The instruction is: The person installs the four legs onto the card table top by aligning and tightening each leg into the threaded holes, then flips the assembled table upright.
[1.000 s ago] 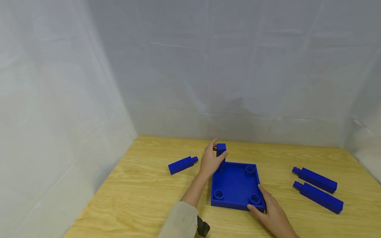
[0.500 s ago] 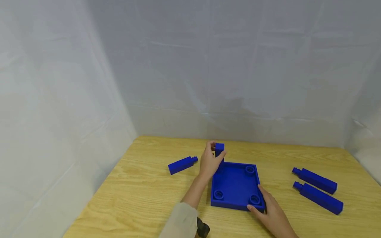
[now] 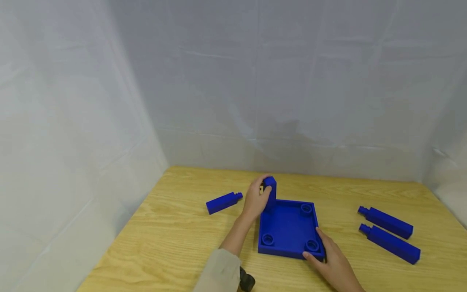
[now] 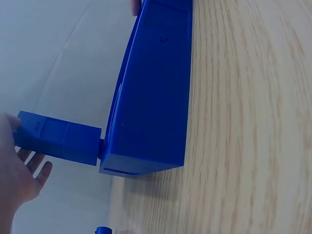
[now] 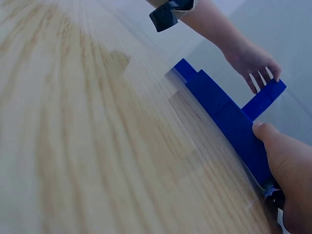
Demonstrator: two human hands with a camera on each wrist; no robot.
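Fingers of left hand [image 3: 257,198] curl round upright blue peg [image 3: 270,190] at blue tray [image 3: 288,227] corner; right hand [image 3: 330,259] grips tray's near corner, thumb on rim.

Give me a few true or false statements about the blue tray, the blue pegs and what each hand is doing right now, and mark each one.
1. The left hand holds a blue square plastic peg upright at the far left corner of the blue square plastic tray. True.
2. The right hand lies flat on the wooden table, away from the tray. False: it holds the tray's near right corner.
3. Two long blue pegs lie side by side on the table to the right of the tray. True.
4. Every round socket in the tray has a peg in it. False: three sockets show empty.
5. A short blue peg lies on the table left of the tray. True.
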